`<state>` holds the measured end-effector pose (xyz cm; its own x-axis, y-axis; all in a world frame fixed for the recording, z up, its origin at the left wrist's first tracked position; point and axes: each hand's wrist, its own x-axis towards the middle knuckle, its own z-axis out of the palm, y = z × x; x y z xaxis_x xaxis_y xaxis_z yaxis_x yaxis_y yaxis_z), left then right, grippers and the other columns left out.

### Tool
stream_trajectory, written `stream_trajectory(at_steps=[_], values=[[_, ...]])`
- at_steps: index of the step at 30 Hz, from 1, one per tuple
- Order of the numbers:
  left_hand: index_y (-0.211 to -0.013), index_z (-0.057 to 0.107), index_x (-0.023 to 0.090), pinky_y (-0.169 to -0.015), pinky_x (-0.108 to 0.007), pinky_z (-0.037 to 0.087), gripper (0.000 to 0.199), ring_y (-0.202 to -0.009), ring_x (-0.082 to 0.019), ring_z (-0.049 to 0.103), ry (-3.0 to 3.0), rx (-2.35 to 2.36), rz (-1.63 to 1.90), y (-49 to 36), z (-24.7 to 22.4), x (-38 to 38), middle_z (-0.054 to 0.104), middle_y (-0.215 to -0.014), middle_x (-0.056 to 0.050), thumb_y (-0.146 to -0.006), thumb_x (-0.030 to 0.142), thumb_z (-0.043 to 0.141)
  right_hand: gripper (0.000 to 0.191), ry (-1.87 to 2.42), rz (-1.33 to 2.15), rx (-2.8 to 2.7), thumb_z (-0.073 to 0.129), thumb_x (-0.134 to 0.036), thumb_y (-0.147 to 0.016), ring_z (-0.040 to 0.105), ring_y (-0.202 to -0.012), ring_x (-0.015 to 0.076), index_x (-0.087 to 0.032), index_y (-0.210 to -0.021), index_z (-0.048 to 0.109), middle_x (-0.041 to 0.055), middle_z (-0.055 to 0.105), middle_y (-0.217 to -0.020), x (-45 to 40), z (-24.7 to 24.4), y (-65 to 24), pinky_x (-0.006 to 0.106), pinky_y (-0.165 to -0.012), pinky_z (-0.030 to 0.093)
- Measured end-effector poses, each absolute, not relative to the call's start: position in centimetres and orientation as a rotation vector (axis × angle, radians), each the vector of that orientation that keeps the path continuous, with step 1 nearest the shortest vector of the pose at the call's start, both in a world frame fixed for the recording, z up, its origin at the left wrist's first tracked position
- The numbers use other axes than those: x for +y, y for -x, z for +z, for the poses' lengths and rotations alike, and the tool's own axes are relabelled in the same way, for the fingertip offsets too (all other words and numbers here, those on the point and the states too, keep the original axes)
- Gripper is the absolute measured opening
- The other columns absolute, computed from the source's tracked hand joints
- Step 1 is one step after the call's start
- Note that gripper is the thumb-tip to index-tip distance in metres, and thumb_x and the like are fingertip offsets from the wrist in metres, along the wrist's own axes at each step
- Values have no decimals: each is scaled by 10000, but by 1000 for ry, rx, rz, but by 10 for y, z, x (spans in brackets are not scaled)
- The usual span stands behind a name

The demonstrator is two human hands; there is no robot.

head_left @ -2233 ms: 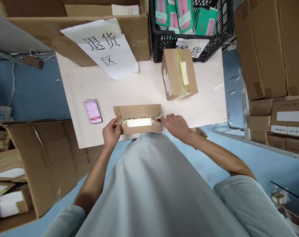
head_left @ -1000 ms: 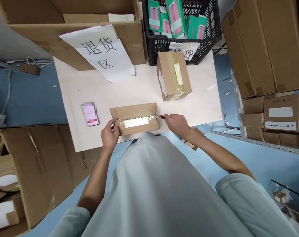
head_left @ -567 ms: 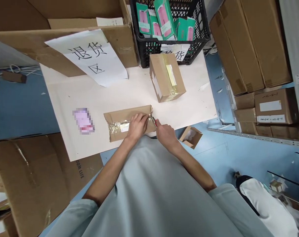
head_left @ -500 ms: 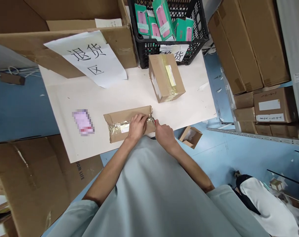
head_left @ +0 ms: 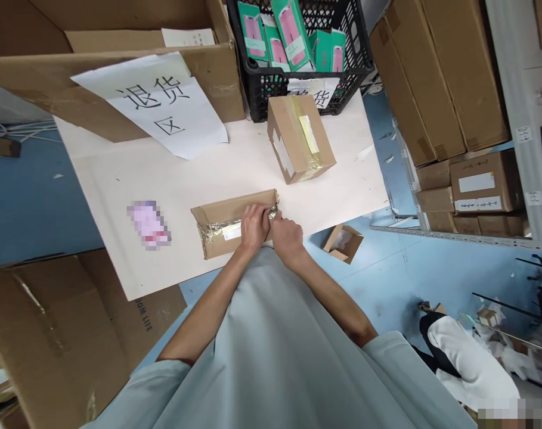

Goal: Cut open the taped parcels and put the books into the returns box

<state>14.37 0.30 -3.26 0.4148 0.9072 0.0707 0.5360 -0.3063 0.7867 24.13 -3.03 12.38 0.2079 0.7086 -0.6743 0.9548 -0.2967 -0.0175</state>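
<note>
Here, a carton (head_left: 221,224) lies under left-hand fingers (head_left: 255,211).

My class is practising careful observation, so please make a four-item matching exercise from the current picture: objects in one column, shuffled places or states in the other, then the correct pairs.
Column one
1. Black crate
2. Long flat carton
3. Phone
4. Small open carton

Column two
a. On the blue floor
b. On the left part of the white table, its screen blurred
c. Holding green-and-pink boxes
d. Under the person's left hand

Right pairs
1-c, 2-d, 3-b, 4-a
</note>
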Motion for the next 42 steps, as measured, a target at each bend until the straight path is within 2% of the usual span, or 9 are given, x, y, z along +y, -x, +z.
stream_trajectory(at_steps=[5, 9, 15, 19, 22, 29, 33, 37, 42], values=[[-1129, 777, 236, -995, -489, 513, 297, -1060, -305, 631, -1996, 1223, 699, -144, -33, 2, 741, -1077, -118, -1129, 282, 483, 579, -2029, -787, 1526, 467, -72, -1080, 809, -1135, 256, -78, -1658, 461, 238, 802, -1194, -56, 146, -247, 300, -903, 619], [-1122, 793, 227, -1007, -473, 546, 247, -1107, -285, 628, -1964, 1277, 776, -144, -33, -1, 650, -1204, -138, -1104, 290, 555, 621, -2063, -709, 1555, 438, -95, -1080, 807, -1119, 263, -85, -1700, 396, 236, 805, -1185, -54, 139, -250, 302, -880, 623], [-1143, 786, 248, -1039, -479, 529, 276, -1159, -299, 600, -1912, 1320, 761, -145, -37, -4, 619, -1206, -135, -1123, 270, 512, 500, -2060, -719, 1512, 428, -47, -1085, 789, -1210, 253, -76, -1566, 563, 240, 790, -1237, -32, 112, -238, 291, -938, 613], [-1424, 680, 224, -1048, -496, 505, 384, -1187, -348, 611, -1891, 1381, 704, -136, -30, -3, 628, -1246, -166, -1130, 426, 539, 527, -2045, -708, 1510, 455, -91, -1089, 813, -1135, 273, -107, -1611, 520, 227, 808, -1158, -60, 130, -244, 306, -892, 613], [-1545, 574, 207, -1068, -514, 485, 520, -1204, -371, 616, -1929, 1402, 702, -113, -19, -1, 656, -1285, -189, -1130, 514, 510, 516, -2134, -604, 1496, 341, -220, -1165, 829, -1015, 289, -152, -1664, 453, 190, 812, -1088, -78, 132, -268, 336, -828, 609], [-1261, 749, 228, -1029, -510, 505, 317, -1164, -348, 636, -2140, 1407, 585, -34, 6, -6, 730, -1240, -146, -1129, 405, 521, 559, -2154, -487, 1552, 322, -250, -1180, 788, -1093, 274, -105, -1720, 345, 245, 697, -1295, -63, 29, -327, 308, -818, 574], [-1386, 706, 216, -1080, -521, 510, 396, -1286, -369, 630, -2255, 1220, 348, -25, 14, -15, 698, -1401, -159, -1055, 432, 677, 548, -2233, -635, 1482, 442, -163, -1117, 753, -1138, 295, -95, -1661, 453, 254, 696, -1311, -55, -7, -340, 346, -923, 575], [-1499, 628, 196, -1157, -543, 482, 619, -1389, -399, 590, -2296, 1194, 172, -33, 20, -17, 635, -1514, -190, -954, 424, 814, 450, -2454, -588, 1923, 362, -225, -1147, 671, -1288, 326, -145, -1486, 647, 222, 673, -1415, -42, 8, -340, 434, -1065, 562], [-1484, 623, 177, -1093, -520, 503, 700, -1368, -401, 584, -2298, 1254, -12, -43, 26, -13, 663, -1474, -190, -859, 327, 900, 401, -1890, -690, 2635, 414, -197, -1140, 595, -1350, 296, -252, -1361, 744, 114, 686, -1457, 3, 33, -310, 450, -1114, 545]])
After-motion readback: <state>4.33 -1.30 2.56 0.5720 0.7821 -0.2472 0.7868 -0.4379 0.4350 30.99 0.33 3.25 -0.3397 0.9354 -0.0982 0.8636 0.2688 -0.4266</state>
